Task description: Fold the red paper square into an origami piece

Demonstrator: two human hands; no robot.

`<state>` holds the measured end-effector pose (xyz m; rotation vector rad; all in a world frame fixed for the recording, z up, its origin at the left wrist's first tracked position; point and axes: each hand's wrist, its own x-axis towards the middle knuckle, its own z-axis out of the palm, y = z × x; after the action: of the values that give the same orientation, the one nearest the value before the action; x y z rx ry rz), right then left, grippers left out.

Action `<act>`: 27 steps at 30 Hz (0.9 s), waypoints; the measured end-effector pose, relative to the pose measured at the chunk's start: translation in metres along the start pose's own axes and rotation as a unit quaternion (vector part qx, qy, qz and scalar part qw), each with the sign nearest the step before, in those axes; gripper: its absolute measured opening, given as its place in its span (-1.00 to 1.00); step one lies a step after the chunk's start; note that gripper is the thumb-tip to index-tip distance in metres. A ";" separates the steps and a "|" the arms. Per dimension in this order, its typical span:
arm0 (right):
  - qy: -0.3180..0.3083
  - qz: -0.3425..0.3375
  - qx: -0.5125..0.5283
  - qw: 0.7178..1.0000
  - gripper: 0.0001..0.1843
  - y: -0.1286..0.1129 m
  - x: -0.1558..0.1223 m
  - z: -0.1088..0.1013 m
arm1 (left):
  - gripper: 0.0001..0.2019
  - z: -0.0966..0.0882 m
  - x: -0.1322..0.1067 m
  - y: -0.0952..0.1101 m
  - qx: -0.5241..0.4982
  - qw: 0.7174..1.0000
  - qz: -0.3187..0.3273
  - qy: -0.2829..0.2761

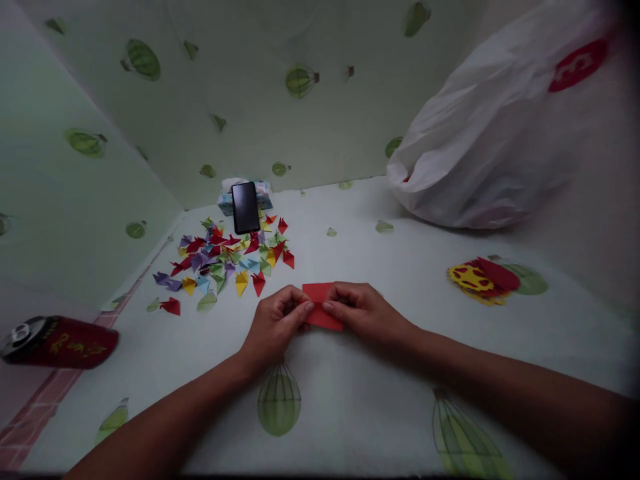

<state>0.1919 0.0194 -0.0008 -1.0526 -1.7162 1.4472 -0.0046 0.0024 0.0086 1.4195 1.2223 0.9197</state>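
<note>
1. The left hand (pixel 280 315) is clamped on the red paper (pixel 324 320) at its left side, the thumb pressed on top near the middle and the other fingers curled in behind it.
2. The right hand (pixel 367 310) is clamped on the same paper from the right, its thumb also on top. The two thumb tips point at each other, with a little red showing between them.
3. The paper is at the middle of the view, over the near part of the white table (pixel 360 247), its flat face turned up. Whether it touches the table cannot be told.
4. Beyond the left hand lies a loose spread of small folded papers (pixel 219 271) in red, yellow, green, blue and purple. One red piece (pixel 171 306) lies just apart, on the near side.
5. Behind the spread, a phone (pixel 245 208) leans against a tissue box (pixel 264 193), its dark screen facing the person.
6. At far left is a red can (pixel 75 342) with yellow marks; whether it stands or lies is hard to tell.
7. To the right, well apart from the right hand, yellow cutouts (pixel 470 277) lie against a red disc (pixel 503 275).
8. Behind them sits a large white bag (pixel 470 140) bearing a red patch (pixel 579 65).
</note>
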 end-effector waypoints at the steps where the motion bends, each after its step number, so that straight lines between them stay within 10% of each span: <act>1: -0.001 0.013 0.023 1.000 -0.77 0.000 0.000 0.000 | -0.78 0.001 0.000 0.001 -0.014 1.000 -0.005 0.013; 27: -0.001 0.012 0.195 0.981 -0.88 -0.002 -0.005 0.007 | -0.76 0.008 -0.006 -0.001 -0.149 0.985 -0.080 -0.033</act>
<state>0.1883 0.0117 0.0002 -0.8581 -1.3460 1.7105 0.0016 -0.0054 0.0059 1.0900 1.0815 0.8945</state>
